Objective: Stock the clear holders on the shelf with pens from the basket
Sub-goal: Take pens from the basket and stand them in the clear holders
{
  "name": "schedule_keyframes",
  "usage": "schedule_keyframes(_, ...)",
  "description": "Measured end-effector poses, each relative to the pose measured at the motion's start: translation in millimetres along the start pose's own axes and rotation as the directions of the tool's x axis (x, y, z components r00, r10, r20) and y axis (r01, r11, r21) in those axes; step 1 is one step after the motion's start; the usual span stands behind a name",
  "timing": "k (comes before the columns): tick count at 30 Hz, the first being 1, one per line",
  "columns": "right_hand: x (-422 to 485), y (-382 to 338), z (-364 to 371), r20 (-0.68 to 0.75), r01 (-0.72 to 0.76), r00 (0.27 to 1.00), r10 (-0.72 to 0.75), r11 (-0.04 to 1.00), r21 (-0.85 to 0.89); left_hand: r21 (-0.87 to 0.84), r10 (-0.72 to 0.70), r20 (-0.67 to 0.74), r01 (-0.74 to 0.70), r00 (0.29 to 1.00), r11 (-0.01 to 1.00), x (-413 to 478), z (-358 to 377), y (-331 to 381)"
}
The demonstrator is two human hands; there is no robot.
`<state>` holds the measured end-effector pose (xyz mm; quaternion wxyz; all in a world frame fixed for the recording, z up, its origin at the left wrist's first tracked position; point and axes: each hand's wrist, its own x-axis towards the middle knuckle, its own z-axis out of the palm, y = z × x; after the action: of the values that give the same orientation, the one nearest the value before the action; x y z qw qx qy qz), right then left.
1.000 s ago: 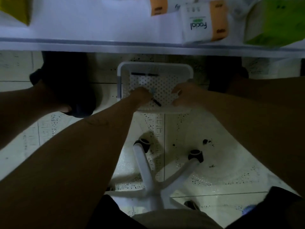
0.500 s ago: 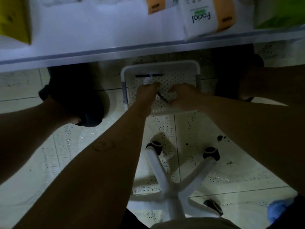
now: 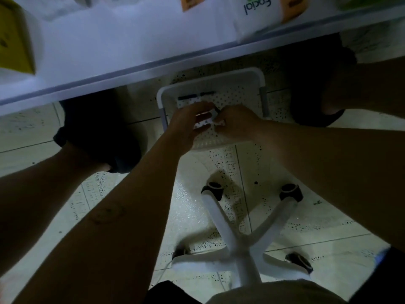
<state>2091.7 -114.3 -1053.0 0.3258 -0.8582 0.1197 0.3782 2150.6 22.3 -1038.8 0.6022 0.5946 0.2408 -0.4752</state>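
Left hand (image 3: 190,122) and right hand (image 3: 237,123) meet at a pen (image 3: 216,110), midway between basket (image 3: 210,78) walls; grip unclear.

Facial tissue pack (image 3: 258,18), white chair base (image 3: 237,242)

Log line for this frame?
phase: pick | left hand, right hand: in basket, together at pen, grip unclear | second pen: basket's far end

Below you, the pale tiled floor (image 3: 32,132) carries the white perforated basket (image 3: 219,81) and a white chair base (image 3: 229,227) on castors. Your shelf (image 3: 109,40) holds a facial-tissue pack (image 3: 256,18) and a yellow box (image 3: 13,40).
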Motion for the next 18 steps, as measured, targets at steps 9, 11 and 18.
schedule_keyframes(9,-11,15,-23,-0.144,-0.110,0.981,0.131,0.983,0.145,0.978,0.354,0.195,-0.210,0.915,0.003,64,6,-23)
schedule_keyframes(11,-10,19,-23,-0.165,-0.126,0.974,0.156,0.975,0.181,0.951,0.296,0.283,-0.226,0.912,-0.212,76,7,-20)
schedule_keyframes(18,-3,23,-26,-0.194,-0.118,0.967,0.162,0.969,0.219,0.924,0.261,0.307,-0.220,0.915,-0.314,77,11,-28)
